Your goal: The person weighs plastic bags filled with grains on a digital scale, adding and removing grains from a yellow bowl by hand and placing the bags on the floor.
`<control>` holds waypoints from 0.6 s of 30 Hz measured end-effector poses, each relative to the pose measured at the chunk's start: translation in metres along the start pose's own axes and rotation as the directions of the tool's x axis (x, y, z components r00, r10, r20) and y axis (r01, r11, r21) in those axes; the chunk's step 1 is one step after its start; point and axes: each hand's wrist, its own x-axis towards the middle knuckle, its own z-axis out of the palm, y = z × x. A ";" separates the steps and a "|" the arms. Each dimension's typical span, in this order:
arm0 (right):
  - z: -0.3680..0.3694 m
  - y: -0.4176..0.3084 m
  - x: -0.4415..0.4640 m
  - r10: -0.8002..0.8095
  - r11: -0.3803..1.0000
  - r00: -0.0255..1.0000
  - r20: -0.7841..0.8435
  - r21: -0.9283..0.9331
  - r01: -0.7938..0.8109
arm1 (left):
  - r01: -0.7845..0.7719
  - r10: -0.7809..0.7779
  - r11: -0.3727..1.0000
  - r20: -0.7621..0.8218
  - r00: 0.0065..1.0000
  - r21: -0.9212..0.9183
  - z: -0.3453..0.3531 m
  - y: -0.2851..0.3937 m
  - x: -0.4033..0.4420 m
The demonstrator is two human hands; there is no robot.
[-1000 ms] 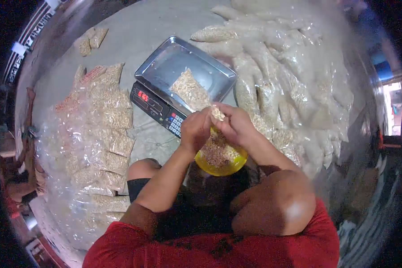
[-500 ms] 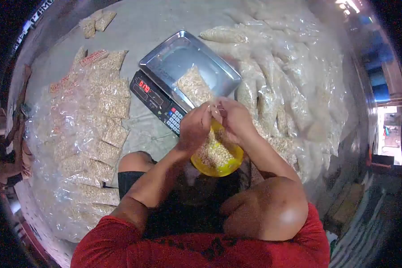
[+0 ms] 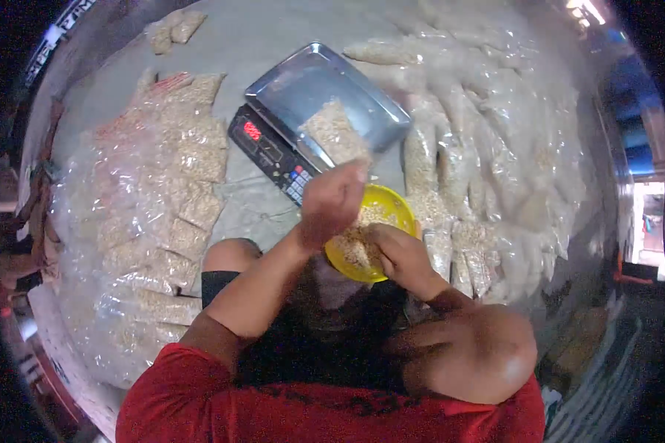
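Fingers of my left hand (image 3: 336, 198) are closed on the top of a clear plastic bag (image 3: 334, 133) filled with pale pieces. That bag rests on the steel pan (image 3: 355, 88) of a digital scale (image 3: 270, 151) with a lit red display, too blurred to read. Inside a yellow bowl (image 3: 409, 221) lie loose pale and brownish pieces. My right hand (image 3: 400, 255) reaches into this bowl from the right, its fingers down among the pieces; whether they grip any is hidden.
Rows of filled clear bags (image 3: 192, 159) lie at the left, some with red print. Larger filled bags (image 3: 458, 148) are heaped at the right. A few small bags (image 3: 176, 31) sit at the upper left. My bent knees flank the bowl.
My hands were together at the bag's mouth. The right one has moved down into the bowl, while the left one stays at the bag. The camera view has shifted slightly.
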 end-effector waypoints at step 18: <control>-0.006 -0.004 -0.040 0.393 0.479 0.781 0.485 0.617 -0.624 | -0.059 0.073 0.978 0.061 0.996 -0.199 0.001 0.037 -0.018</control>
